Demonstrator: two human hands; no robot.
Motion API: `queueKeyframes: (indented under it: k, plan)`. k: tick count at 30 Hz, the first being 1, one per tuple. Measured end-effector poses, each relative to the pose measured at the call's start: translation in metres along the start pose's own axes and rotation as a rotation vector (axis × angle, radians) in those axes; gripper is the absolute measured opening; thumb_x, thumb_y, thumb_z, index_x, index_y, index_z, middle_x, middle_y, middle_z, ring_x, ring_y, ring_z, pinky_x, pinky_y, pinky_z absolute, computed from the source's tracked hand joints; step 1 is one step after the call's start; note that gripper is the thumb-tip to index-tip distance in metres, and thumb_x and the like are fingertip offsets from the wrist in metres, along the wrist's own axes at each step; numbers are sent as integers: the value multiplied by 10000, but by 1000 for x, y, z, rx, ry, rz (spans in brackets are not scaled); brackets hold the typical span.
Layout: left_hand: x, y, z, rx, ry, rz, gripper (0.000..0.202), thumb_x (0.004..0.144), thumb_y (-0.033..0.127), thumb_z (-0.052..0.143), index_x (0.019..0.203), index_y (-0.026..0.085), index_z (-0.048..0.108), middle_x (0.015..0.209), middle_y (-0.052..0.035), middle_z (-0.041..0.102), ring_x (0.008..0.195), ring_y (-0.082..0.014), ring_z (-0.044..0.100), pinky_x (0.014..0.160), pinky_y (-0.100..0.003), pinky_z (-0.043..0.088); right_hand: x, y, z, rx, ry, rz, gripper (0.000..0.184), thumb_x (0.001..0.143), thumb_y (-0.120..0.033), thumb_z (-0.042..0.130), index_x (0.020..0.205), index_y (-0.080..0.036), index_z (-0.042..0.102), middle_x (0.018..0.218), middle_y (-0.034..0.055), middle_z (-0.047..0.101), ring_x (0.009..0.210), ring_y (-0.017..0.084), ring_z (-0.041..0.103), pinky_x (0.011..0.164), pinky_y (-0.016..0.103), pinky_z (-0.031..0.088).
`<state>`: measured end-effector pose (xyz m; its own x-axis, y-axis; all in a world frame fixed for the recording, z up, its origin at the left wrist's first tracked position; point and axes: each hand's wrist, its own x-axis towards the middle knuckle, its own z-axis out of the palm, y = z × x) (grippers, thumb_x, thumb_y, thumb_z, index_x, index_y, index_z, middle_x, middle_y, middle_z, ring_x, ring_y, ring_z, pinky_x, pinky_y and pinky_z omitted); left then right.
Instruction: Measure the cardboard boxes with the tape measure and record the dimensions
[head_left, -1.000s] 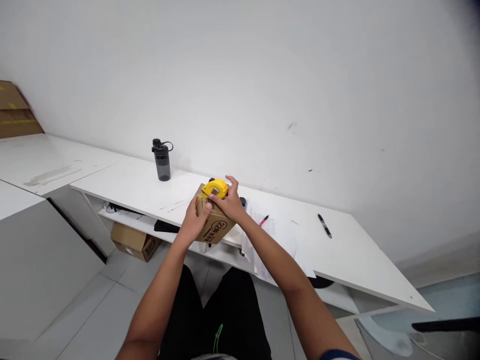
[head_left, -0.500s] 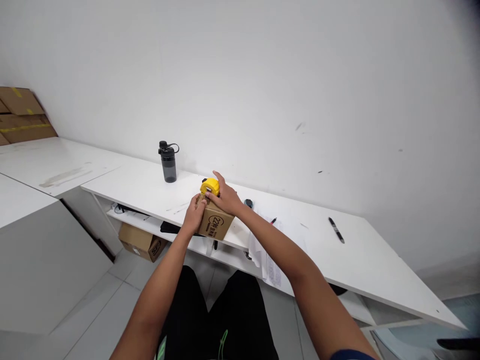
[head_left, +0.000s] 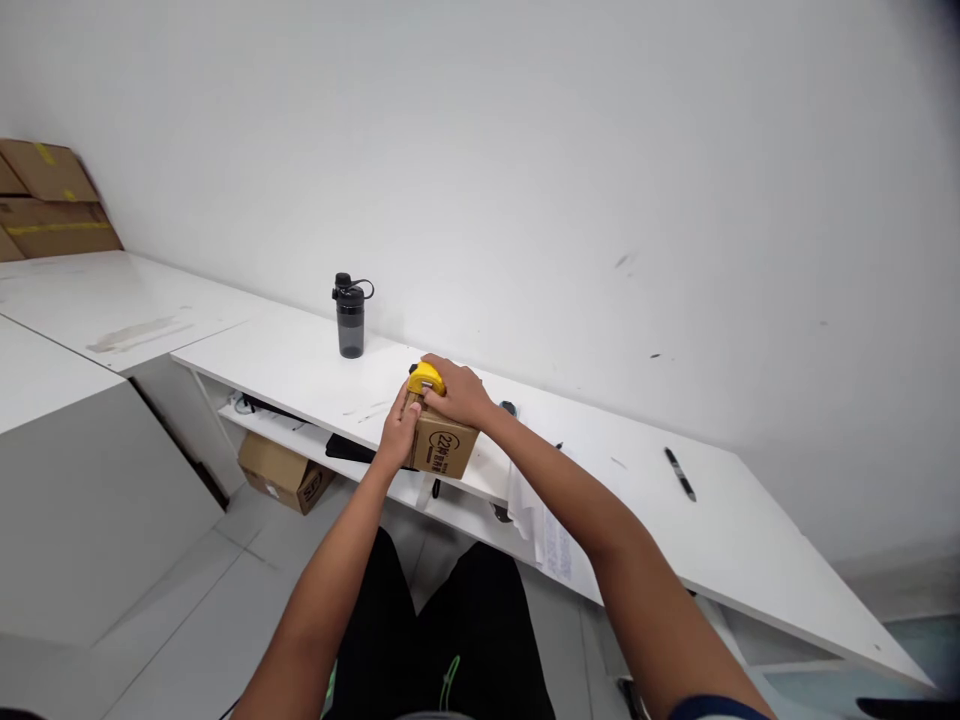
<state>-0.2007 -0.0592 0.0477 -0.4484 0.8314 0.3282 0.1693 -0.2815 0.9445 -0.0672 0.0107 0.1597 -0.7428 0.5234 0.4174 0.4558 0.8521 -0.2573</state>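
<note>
A small brown cardboard box (head_left: 444,448) with dark printing sits at the front edge of the white desk (head_left: 300,335). My left hand (head_left: 398,430) is closed on the box's left side, its thumb near the top edge. On top of the box is a yellow tape measure (head_left: 426,377). My right hand (head_left: 461,393) wraps round the tape measure from the right, fingers over its top and thumb at its near face. The right hand hides part of the tape measure and of the box top.
A dark water bottle (head_left: 350,318) stands near the wall to the left. Papers (head_left: 556,545), a round dark object (head_left: 508,408) and a black pen (head_left: 680,474) lie to the right. Another cardboard box (head_left: 279,470) is under the desk; more boxes (head_left: 56,200) are stacked far left.
My right hand's fingers, raised before, now curl over the tape measure. The view has shifted and tilted slightly; the box and both hands appear a little further right.
</note>
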Motion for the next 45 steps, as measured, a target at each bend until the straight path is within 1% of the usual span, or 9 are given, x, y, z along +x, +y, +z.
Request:
queueKeyframes:
  k: [5,10,13,18,22,32,38,41,45]
  plan:
    - [-1,-4,1,-14,66,44,550,927,412,504,1445,231,467,1480,-67,502,1377,-262,450,1158,-407,353,7,4,-5,-37,-61,2,605,880,-499,528,1420,-248,421,1283,80,637,1063,277,629,888,409,477]
    - [-1,5,1,123,106,150,478,916,308,485,1379,200,540,1456,-84,519,1367,-234,452,1185,-414,308,0,17,-18,-24,-122,45,560,879,-537,544,1388,-327,443,1187,14,691,956,243,658,781,343,481]
    - [-2,10,0,157,110,173,460,915,286,473,1359,205,559,1441,-83,530,1354,-223,463,1184,-414,311,-18,29,-34,2,-124,73,554,852,-547,579,1357,-342,478,1174,6,694,967,246,656,766,338,483]
    - [-5,15,2,125,97,113,467,922,316,469,1371,217,552,1458,-74,515,1365,-223,452,1180,-400,318,-64,54,-61,21,-93,143,529,850,-523,583,1343,-354,495,1147,10,700,906,236,661,752,354,497]
    - [-2,14,6,76,133,89,459,917,312,467,1353,213,571,1446,-69,532,1360,-219,459,1182,-388,317,-81,59,-71,17,-71,142,508,859,-482,581,1345,-362,495,1155,8,695,908,224,661,772,355,504]
    - [-2,16,6,99,123,58,463,926,317,449,1363,214,562,1457,-62,523,1361,-231,457,1169,-392,338,-87,72,-83,-7,-143,186,518,850,-461,592,1352,-377,494,1082,-4,713,811,219,650,721,350,486]
    - [0,13,9,96,141,56,467,928,317,438,1365,214,563,1454,-60,525,1354,-231,463,1167,-381,341,-101,75,-83,29,-97,237,539,836,-457,600,1355,-357,496,1039,7,717,789,210,649,708,341,500]
    - [4,8,10,78,153,84,467,927,319,430,1359,204,566,1445,-64,531,1353,-223,465,1169,-367,336,-93,70,-85,39,-94,222,551,836,-456,607,1362,-343,492,1089,14,709,839,217,652,731,344,499]
    - [6,5,12,52,173,80,477,931,337,413,1370,209,551,1443,-63,533,1337,-213,485,1152,-353,359,-64,60,-80,43,-82,130,539,838,-438,618,1354,-339,497,1164,18,694,947,242,652,763,354,489]
